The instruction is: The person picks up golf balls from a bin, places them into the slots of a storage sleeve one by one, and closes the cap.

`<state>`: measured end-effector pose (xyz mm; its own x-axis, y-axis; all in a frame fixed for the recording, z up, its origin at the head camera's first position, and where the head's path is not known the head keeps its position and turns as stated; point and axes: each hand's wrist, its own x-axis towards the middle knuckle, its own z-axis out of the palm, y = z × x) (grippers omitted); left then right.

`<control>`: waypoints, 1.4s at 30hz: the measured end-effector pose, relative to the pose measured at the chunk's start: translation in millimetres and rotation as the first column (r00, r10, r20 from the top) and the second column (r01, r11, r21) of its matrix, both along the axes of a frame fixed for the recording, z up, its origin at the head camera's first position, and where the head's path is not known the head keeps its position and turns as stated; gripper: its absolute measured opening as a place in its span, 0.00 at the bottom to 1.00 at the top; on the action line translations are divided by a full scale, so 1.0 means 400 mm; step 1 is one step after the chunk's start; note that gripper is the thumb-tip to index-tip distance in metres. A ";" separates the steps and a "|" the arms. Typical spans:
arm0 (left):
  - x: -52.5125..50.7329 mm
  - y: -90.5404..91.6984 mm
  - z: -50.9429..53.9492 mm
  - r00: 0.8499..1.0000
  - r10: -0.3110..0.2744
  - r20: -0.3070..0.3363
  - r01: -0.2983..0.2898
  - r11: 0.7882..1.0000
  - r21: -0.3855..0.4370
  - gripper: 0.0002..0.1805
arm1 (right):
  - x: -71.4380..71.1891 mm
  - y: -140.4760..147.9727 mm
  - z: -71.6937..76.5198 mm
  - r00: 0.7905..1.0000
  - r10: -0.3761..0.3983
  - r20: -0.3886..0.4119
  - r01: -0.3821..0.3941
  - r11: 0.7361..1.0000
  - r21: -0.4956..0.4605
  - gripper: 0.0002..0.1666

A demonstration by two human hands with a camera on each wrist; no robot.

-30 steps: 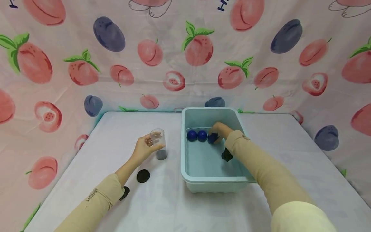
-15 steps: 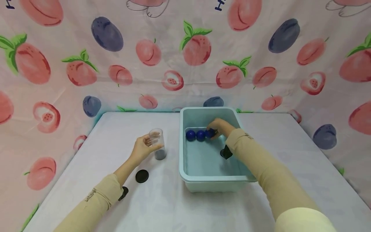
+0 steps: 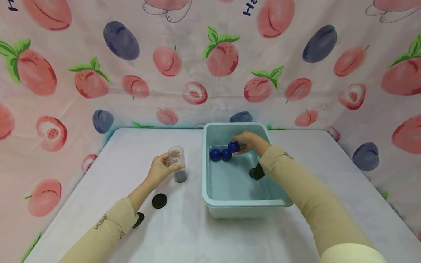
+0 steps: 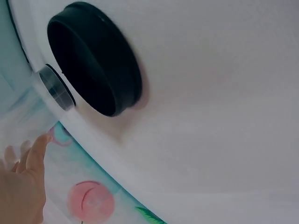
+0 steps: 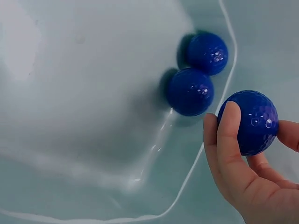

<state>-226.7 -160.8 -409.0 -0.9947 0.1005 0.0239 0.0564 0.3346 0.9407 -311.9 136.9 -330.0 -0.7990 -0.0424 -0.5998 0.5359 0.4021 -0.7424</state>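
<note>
Between its fingers and thumb, my right hand (image 3: pixel 247 141) grips a dimpled blue golf ball (image 5: pixel 250 122), lifted off the floor of a pale green plastic tub (image 3: pixel 245 203). Two more blue golf balls (image 5: pixel 190 92) lie side by side in the tub, against its far wall. Left of the tub, my left hand (image 3: pixel 161 168) holds a clear cylinder (image 3: pixel 176 157) with a dark base, upright on the table. In the left wrist view the cylinder is blurred and only part of the hand shows. A round black lid (image 4: pixel 93 60) lies on the table near the left wrist.
The tub's raised walls stand around the balls. A white cloth (image 3: pixel 184 233) covers the table. Behind it hangs a fruit-print curtain (image 3: pixel 197 54). Small black devices (image 3: pixel 257 171) sit at both wrists.
My right hand has raised the third golf ball off the tub floor, up and slightly left. The left hand keeps its hold on the cylinder. The head view has shifted slightly.
</note>
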 end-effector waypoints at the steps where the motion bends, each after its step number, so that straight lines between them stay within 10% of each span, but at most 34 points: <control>1: 0.001 0.001 0.001 1.000 -0.002 0.010 0.002 1.000 0.003 0.29 | 0.001 0.000 0.000 1.000 0.001 0.006 -0.001 1.000 -0.005 0.36; 22: -0.001 0.002 0.027 0.999 0.017 0.031 -0.016 0.999 -0.047 0.29 | 0.014 -0.032 0.036 0.998 -0.048 0.046 0.058 0.961 -0.270 0.41; 42: -0.026 0.035 0.075 0.999 -0.036 -0.028 0.035 0.998 -0.050 0.31 | 0.033 -0.033 0.086 0.999 0.054 -0.001 -0.051 0.932 -0.359 0.36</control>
